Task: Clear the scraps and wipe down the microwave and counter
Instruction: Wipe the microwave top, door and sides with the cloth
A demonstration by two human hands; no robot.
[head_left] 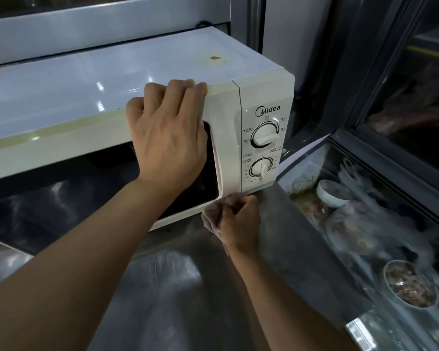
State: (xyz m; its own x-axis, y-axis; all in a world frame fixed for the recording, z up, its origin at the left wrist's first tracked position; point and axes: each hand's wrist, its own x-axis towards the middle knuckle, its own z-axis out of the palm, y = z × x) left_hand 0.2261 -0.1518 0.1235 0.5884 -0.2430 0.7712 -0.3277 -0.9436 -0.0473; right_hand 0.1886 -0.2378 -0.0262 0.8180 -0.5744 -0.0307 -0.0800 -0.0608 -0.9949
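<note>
Microwave [112, 79] sits on the steel counter [276, 249], left hand [167, 138] curled over its door's top edge, right hand [238, 221] pinching a crumpled cloth [213, 211] at its lower front corner.

Grey, brushed stainless-steel surface [284, 239], dull sheen with streaked reflections. Resting on it toward the back: cream-white boxy microwave [223, 138] with dark window door and two round dials at its right-hand panel, front lower edge meeting the metal. Touching the surface just at the microwave's lower right corner: crumpled pale beige cloth [213, 216]. Along the right edge, a glass-topped display case [365, 325] set lower, holding blurred bowls. At far left, a lighter strip of something flat, too cut off to tell.
</note>
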